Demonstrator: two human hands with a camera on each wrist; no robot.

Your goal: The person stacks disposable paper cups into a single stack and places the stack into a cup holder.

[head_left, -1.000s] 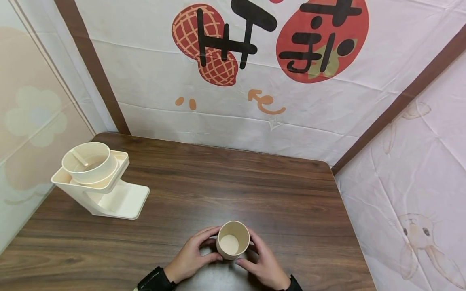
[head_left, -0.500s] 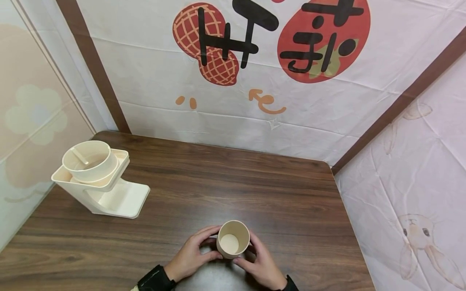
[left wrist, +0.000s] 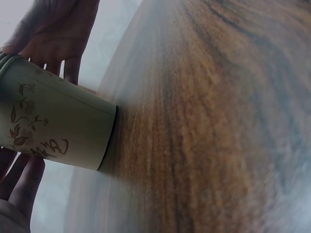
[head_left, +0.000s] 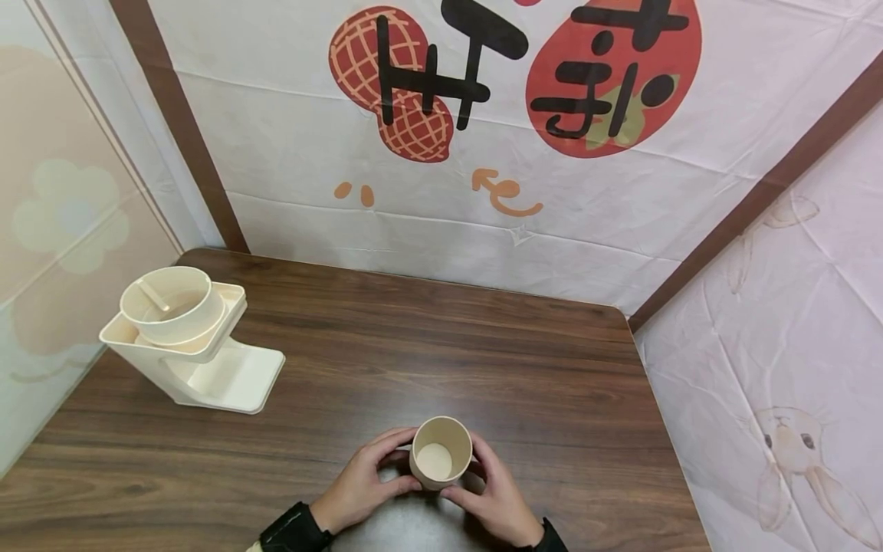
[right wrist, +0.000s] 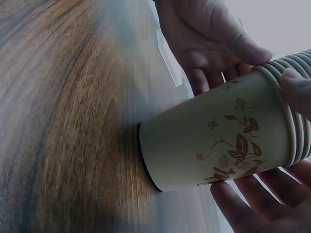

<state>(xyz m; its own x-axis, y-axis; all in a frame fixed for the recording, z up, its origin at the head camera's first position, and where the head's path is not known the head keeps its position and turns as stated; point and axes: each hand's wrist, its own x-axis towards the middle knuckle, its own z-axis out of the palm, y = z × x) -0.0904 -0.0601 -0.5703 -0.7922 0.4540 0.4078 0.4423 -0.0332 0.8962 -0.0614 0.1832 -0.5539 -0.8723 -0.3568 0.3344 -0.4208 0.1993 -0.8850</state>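
A stack of pale beige paper cups (head_left: pixel 436 460) stands upright on the wooden table, its mouth facing up in the head view. Brown leaves and flowers are printed on the outer paper cup (right wrist: pixel 214 138), and several nested rims show at the top in the right wrist view. My left hand (head_left: pixel 360 484) holds the stack from the left, thumb at the front and fingers behind. From the other side my right hand (head_left: pixel 502 498) grips it the same way, with its thumb near the rims. Close to the tabletop, the stack's base shows in the left wrist view (left wrist: pixel 104 138).
A cream stand (head_left: pixel 237 379) with a flat foot and a raised tray is at the table's left. On that tray sits a round cream pot (head_left: pixel 169 326) with a narrow strip inside. Printed fabric walls (head_left: pixel 303 230) border the brown wooden table (head_left: pixel 441 330).
My right hand has shifted slightly left, bringing its thumb closer to the front of the paper cups. The left hand and the stack stay nearly in place.
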